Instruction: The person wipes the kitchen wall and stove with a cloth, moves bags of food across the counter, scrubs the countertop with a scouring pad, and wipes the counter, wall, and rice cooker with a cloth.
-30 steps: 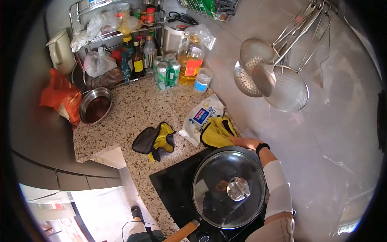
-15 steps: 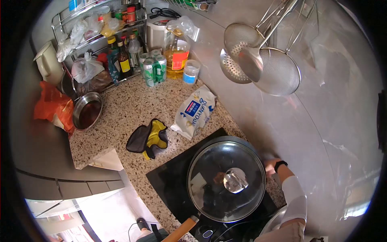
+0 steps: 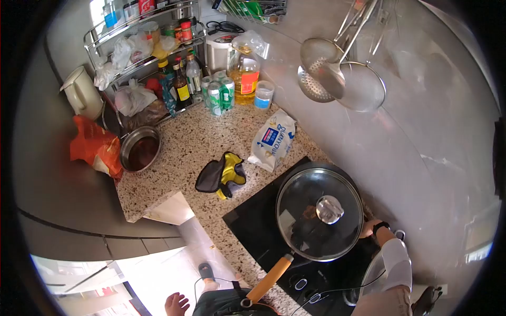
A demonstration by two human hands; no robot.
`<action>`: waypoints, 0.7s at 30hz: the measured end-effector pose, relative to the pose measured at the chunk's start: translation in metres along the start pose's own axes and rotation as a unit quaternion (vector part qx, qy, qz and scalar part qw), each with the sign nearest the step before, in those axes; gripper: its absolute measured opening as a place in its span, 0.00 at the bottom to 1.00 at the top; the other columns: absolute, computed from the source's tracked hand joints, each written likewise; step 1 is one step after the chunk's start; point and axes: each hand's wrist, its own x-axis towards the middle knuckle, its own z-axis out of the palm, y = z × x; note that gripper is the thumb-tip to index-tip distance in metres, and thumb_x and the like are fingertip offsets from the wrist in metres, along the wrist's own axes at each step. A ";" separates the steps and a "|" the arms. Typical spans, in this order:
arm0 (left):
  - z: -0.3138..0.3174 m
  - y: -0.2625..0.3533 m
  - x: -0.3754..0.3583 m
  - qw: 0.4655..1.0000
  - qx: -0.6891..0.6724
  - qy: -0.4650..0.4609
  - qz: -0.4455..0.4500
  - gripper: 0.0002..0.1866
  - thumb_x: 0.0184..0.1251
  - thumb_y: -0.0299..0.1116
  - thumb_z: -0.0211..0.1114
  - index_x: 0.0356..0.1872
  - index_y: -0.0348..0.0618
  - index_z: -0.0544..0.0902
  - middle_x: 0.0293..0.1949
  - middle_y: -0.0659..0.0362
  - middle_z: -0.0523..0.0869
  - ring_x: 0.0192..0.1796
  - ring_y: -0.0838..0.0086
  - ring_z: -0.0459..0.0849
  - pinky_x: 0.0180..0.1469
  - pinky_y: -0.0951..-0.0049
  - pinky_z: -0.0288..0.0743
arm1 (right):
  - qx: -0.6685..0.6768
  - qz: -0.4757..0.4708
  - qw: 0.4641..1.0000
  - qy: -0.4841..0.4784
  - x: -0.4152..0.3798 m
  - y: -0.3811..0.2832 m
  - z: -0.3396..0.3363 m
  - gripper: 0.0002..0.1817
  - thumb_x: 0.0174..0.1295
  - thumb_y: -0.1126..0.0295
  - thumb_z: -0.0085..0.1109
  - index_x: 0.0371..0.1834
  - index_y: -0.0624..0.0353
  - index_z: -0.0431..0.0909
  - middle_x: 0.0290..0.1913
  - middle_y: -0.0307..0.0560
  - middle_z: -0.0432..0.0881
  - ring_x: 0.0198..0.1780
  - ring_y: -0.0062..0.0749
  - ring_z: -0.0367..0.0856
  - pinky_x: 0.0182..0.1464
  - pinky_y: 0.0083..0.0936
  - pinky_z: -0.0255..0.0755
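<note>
A frying pan with a wooden handle (image 3: 270, 279) and a glass lid (image 3: 295, 231) with a shiny knob (image 3: 330, 209) stands on the black cooktop (image 3: 247, 224). My right hand (image 3: 370, 228), a dark band at its wrist, reaches past the pan's right side; its fingers are mostly hidden beside the rim. Low in the view, away from the counter, hangs my left hand (image 3: 176, 305), empty, its fingers loosely curled and apart. Under my right forearm a second, round glass lid or pan (image 3: 373, 271) partly shows.
Left of the cooktop lie a yellow-and-grey mitt (image 3: 221, 176) and a white packet (image 3: 272, 139). A steel pot (image 3: 140, 149) holds dark liquid. Cans (image 3: 217, 97), an oil jug (image 3: 244, 79) and a spice rack (image 3: 145, 63) stand behind. Strainers (image 3: 361, 87) hang on the wall. A cable (image 3: 337, 289) crosses the cooktop's front.
The view has shifted, so the counter and pan sit farther right. My left hand has come into view at the bottom. My right hand stays beside the pan.
</note>
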 end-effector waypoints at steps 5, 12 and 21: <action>-0.015 0.014 0.024 0.998 -0.034 -0.041 -0.026 0.19 0.75 0.36 0.54 0.62 0.39 0.71 0.55 0.48 0.78 0.53 0.57 0.81 0.51 0.58 0.78 | -0.040 -0.035 0.999 -0.001 -0.076 -0.067 0.040 0.29 0.64 0.51 0.46 0.67 0.50 0.70 0.67 0.48 0.73 0.64 0.46 0.73 0.61 0.38 0.69; -0.046 0.053 0.092 0.991 0.010 -0.124 -0.037 0.20 0.75 0.35 0.51 0.63 0.38 0.70 0.56 0.47 0.77 0.55 0.56 0.78 0.53 0.57 0.76 | -0.200 -0.073 0.977 0.004 -0.086 -0.158 0.115 0.18 0.61 0.66 0.47 0.53 0.50 0.79 0.56 0.41 0.82 0.57 0.39 0.79 0.53 0.35 0.75; -0.028 0.132 0.172 0.964 0.137 -0.219 -0.060 0.23 0.72 0.37 0.55 0.62 0.34 0.69 0.60 0.46 0.75 0.62 0.54 0.75 0.58 0.53 0.74 | -0.042 -0.117 0.864 0.488 -0.133 -0.333 0.156 0.12 0.53 0.62 0.56 0.18 0.51 0.83 0.21 0.45 0.83 0.26 0.45 0.83 0.26 0.43 0.72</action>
